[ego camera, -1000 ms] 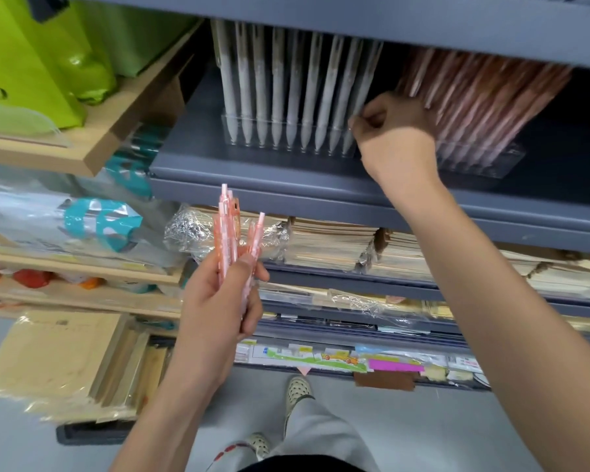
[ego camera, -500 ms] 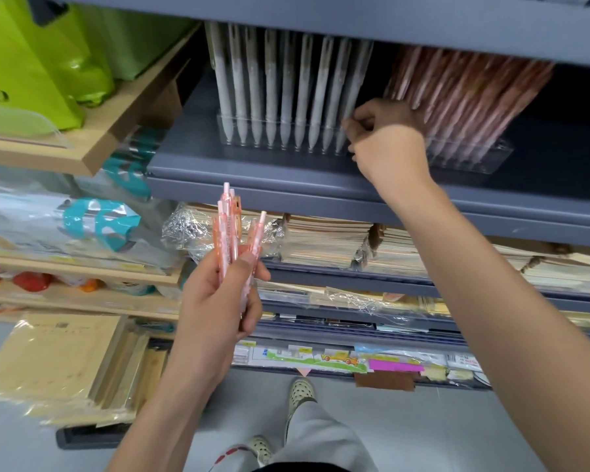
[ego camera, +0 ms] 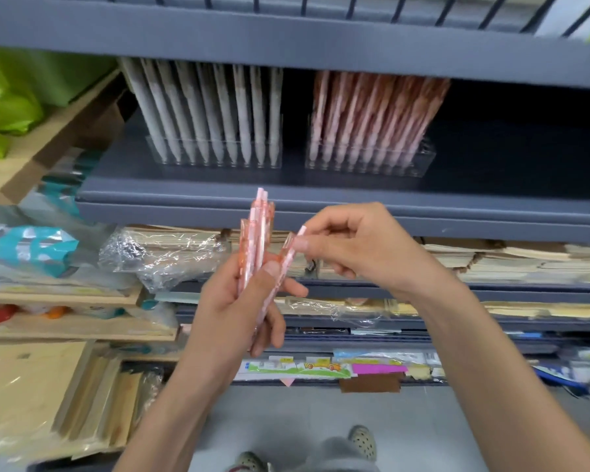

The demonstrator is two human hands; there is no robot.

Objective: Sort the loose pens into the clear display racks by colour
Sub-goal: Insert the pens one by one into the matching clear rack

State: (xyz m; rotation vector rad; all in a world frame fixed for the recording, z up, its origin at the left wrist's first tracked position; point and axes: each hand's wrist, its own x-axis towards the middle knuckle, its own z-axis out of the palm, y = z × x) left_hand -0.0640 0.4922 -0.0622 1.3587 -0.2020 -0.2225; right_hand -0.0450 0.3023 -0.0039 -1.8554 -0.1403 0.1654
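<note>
With my left hand [ego camera: 232, 311] wrapping the pens [ego camera: 257, 233] and my right hand [ego camera: 365, 250] pinching one pen [ego camera: 288, 258], I should draw it straight out for the pink rack [ego camera: 423, 160].

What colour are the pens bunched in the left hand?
The pens in the left hand are pale pink with orange clips; the head view shows it.

Left hand [ego camera: 234, 311] grips pink pens [ego camera: 257, 240]; right hand [ego camera: 361, 248] pinches one pen [ego camera: 288, 264]
</note>
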